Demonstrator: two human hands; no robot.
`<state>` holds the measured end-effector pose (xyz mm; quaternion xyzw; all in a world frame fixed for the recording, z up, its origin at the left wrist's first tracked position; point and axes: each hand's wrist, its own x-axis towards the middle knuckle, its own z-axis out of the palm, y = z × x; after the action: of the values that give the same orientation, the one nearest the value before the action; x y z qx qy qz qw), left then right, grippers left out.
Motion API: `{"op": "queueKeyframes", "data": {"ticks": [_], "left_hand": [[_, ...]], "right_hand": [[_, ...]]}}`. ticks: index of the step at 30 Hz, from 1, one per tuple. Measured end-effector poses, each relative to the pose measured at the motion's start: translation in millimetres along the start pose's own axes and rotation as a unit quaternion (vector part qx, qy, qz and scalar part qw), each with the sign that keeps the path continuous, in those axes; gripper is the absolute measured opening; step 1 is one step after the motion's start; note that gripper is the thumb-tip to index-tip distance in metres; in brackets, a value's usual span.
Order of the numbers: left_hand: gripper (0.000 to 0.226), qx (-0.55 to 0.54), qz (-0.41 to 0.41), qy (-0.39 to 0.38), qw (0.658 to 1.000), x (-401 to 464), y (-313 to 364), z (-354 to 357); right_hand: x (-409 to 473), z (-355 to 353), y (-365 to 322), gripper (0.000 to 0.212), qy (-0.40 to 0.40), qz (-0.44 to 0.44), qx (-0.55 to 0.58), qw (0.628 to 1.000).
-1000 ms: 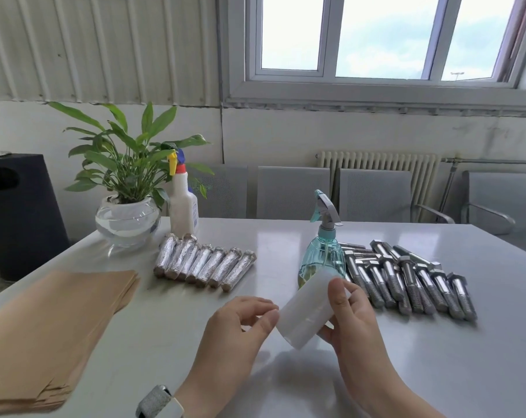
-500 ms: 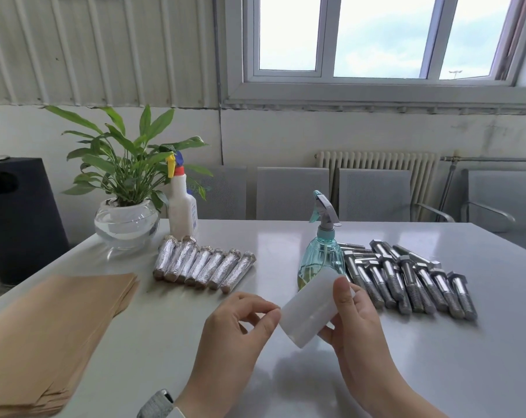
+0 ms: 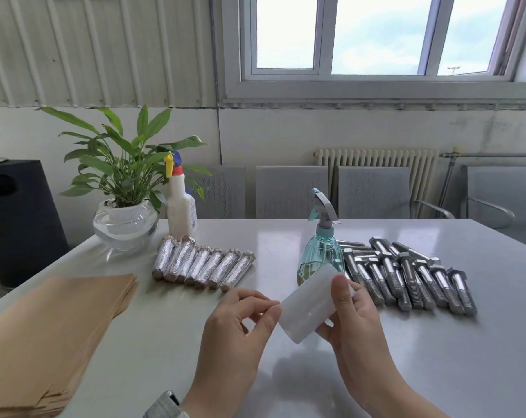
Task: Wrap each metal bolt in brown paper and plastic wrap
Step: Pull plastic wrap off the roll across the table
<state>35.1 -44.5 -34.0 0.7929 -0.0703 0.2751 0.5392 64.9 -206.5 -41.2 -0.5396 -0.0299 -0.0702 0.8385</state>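
My right hand (image 3: 353, 321) grips a white roll of plastic wrap (image 3: 308, 309), held tilted above the table in front of me. My left hand (image 3: 240, 324) pinches at the roll's lower left edge with thumb and forefinger. Several bare metal bolts (image 3: 406, 276) lie in a row on the right of the table. On the left, behind my hands, several wrapped bolts (image 3: 201, 265) are lined up side by side. A stack of brown paper sheets (image 3: 50, 330) rests at the near left corner.
A teal spray bottle (image 3: 320, 251) stands right behind the roll, beside the bare bolts. A white spray bottle (image 3: 180, 203) and a potted plant in a glass bowl (image 3: 126, 224) stand at the table's back left. Grey chairs (image 3: 291, 191) line the far edge.
The roll and both hands have stayed almost in place. My left fingers have drawn slightly away from the roll's edge in a pinch.
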Motion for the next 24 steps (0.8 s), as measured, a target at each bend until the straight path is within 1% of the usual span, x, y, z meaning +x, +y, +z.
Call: {"op": "queueKeyframes", "data": {"ticks": [3, 4, 6, 8, 10, 13, 15, 17, 19, 20, 22, 24], "left_hand": [[0.009, -0.061, -0.059, -0.004, 0.996, 1.3, -1.5, -2.8], [0.007, -0.087, -0.084, -0.016, 0.993, 1.2, -1.0, -3.5], [0.017, -0.098, -0.096, -0.038, 0.99, -0.5, -0.8, -3.1], [0.023, -0.062, -0.063, -0.023, 0.996, -1.6, 0.0, -0.9], [0.022, -0.019, -0.009, 0.004, 1.0, -2.1, 2.2, 0.2], [0.021, 0.04, 0.05, 0.025, 0.998, -2.0, 2.1, -0.7], [0.019, 0.036, 0.048, 0.027, 0.998, -1.5, 3.1, -1.7], [0.013, -0.019, 0.008, 0.021, 1.0, 0.0, 4.0, -1.6], [0.013, -0.106, -0.068, 0.004, 0.992, 1.5, 3.6, -2.0], [0.019, -0.15, -0.117, -0.012, 0.982, 2.0, 2.6, -2.6], [0.028, -0.215, -0.202, -0.05, 0.954, 3.4, -0.5, -3.3], [0.028, -0.271, -0.256, -0.075, 0.925, 5.3, -2.7, -3.5]], "right_hand": [[-0.2, 0.7, -0.4, 0.091, -0.005, 0.002, -0.002, 1.0], [-0.1, 1.3, -0.8, 0.091, -0.006, 0.002, 0.001, 1.0], [-0.6, 1.9, -0.9, 0.088, -0.005, 0.001, 0.009, 1.0], [-1.2, 1.6, -1.0, 0.077, -0.005, 0.001, 0.022, 1.0], [-1.4, 1.0, -1.3, 0.066, -0.008, 0.004, 0.032, 0.999], [-1.9, 1.6, -2.4, 0.062, -0.007, 0.007, 0.036, 0.999], [-2.5, 2.0, -2.3, 0.063, -0.005, 0.01, 0.037, 0.999], [-2.7, 2.1, -2.1, 0.07, -0.001, 0.005, 0.031, 1.0], [-2.5, 2.9, -2.7, 0.085, -0.001, -0.006, 0.014, 1.0], [-2.1, 3.1, -2.8, 0.091, -0.004, -0.014, 0.004, 1.0], [-1.8, 3.8, -2.9, 0.093, -0.012, -0.034, -0.013, 0.999], [-2.1, 3.5, -2.5, 0.09, -0.019, -0.057, -0.035, 0.998]]}}
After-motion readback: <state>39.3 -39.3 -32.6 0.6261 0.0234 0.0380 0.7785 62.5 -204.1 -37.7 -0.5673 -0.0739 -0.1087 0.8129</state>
